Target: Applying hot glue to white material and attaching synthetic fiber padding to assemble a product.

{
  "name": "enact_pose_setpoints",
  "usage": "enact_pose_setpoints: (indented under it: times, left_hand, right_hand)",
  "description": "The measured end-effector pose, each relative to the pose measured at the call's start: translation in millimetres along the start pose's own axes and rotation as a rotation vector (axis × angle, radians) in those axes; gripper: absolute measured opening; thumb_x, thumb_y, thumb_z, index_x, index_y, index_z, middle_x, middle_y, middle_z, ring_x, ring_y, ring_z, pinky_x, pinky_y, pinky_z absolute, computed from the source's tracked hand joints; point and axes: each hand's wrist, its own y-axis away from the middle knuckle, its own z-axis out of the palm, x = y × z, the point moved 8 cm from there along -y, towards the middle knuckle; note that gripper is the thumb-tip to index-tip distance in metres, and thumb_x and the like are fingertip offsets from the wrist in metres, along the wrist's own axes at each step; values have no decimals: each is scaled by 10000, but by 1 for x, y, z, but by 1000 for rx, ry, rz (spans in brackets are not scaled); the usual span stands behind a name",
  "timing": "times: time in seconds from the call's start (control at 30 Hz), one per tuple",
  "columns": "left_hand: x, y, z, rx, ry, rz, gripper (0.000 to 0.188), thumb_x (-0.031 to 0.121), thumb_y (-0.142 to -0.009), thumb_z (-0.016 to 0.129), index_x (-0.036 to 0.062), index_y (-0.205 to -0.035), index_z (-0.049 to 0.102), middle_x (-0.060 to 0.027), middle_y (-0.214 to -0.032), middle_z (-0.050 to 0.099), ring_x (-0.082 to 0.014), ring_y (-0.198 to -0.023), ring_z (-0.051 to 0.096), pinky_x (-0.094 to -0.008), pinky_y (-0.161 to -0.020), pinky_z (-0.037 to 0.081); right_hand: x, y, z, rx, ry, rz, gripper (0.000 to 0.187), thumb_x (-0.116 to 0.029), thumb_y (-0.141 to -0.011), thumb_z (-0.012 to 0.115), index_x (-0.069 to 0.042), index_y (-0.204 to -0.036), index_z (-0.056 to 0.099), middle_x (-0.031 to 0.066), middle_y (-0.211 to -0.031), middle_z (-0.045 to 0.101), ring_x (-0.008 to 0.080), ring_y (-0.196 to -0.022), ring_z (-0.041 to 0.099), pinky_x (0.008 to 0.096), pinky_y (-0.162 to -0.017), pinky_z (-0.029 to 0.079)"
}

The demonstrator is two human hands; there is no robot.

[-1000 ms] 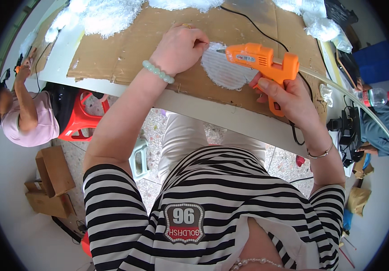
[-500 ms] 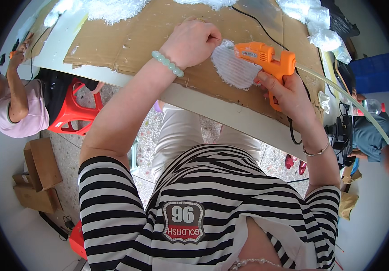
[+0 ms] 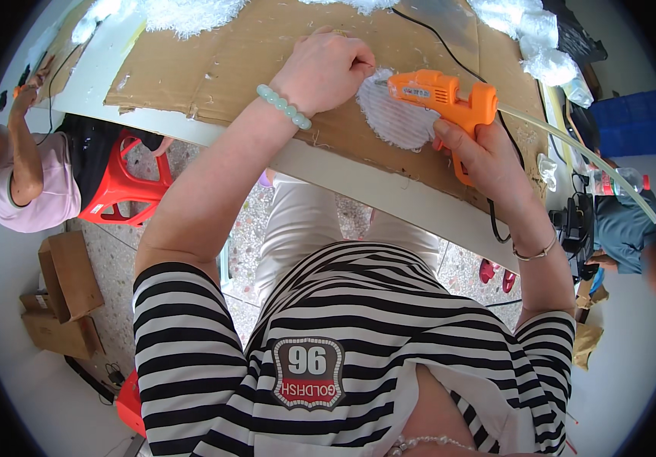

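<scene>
An orange hot glue gun (image 3: 442,91) is in my right hand (image 3: 489,156), its nozzle pointing left over a fuzzy white fabric piece (image 3: 396,118). A long translucent glue stick (image 3: 571,141) sticks out of the gun's back end. The white piece lies on the cardboard near the table's front edge. My left hand (image 3: 324,70) is closed at the upper left edge of that piece, thumb and fingers pinched together. Whatever sits between those fingertips is too small or hidden to make out.
Flattened cardboard (image 3: 191,76) covers the table. White shaggy material (image 3: 194,17) lies along the far side, with plastic-wrapped bundles (image 3: 552,65) at far right. A black cord (image 3: 442,42) crosses the cardboard. At left a person (image 3: 35,175) sits by a red stool (image 3: 134,179); another person (image 3: 621,228) is at right.
The glue gun has shifted slightly to the left, its nozzle now nearer my left fingertips. My left hand stays almost where it was, still pinched.
</scene>
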Motion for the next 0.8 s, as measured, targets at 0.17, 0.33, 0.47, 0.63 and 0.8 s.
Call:
enact_pose_setpoints:
  times: [0.17, 0.33, 0.47, 0.63, 0.8]
  left_hand:
    - [0, 1, -1, 14, -4, -7, 105, 154, -789, 577, 139, -787, 681, -11, -827, 671, -285, -910, 578, -414, -823, 451]
    - [3, 2, -3, 68, 58, 69, 67, 90, -808, 583, 49, -806, 636, -88, -761, 635, -283, -702, 546, -353, -818, 427]
    - [0, 1, -2, 38, 4, 29, 93, 164, -788, 590, 135, -788, 679, -14, -818, 670, -286, -894, 584, -420, -813, 458]
    - [6, 3, -6, 63, 37, 64, 79, 106, -812, 593, 49, -821, 648, -83, -772, 648, -286, -757, 557, -359, -788, 447]
    - [2, 3, -5, 75, 50, 72, 82, 105, -810, 595, 52, -828, 654, -84, -777, 649, -283, -748, 555, -362, -782, 450]
  right_hand:
    - [-3, 3, 1, -17, 31, 40, 245, -240, -926, 573, -21, -1033, 539, 11, -810, 578, 85, -761, 531, 237, -691, 430]
    - [-5, 5, 2, -37, 53, 41, 239, -235, -917, 581, -22, -1017, 545, 9, -786, 574, 82, -729, 525, 236, -662, 423]
    - [-5, 7, 3, -57, 76, 64, 246, -233, -912, 587, -20, -1024, 538, 7, -773, 570, 82, -716, 526, 235, -653, 423]
    - [-3, 12, 2, -52, 58, 59, 257, -227, -908, 599, -19, -1040, 526, 5, -765, 560, 79, -711, 525, 231, -642, 421]
    - [-5, 16, 2, -68, 53, 48, 245, -222, -906, 603, -28, -1033, 525, 3, -764, 555, 76, -702, 522, 229, -635, 419]
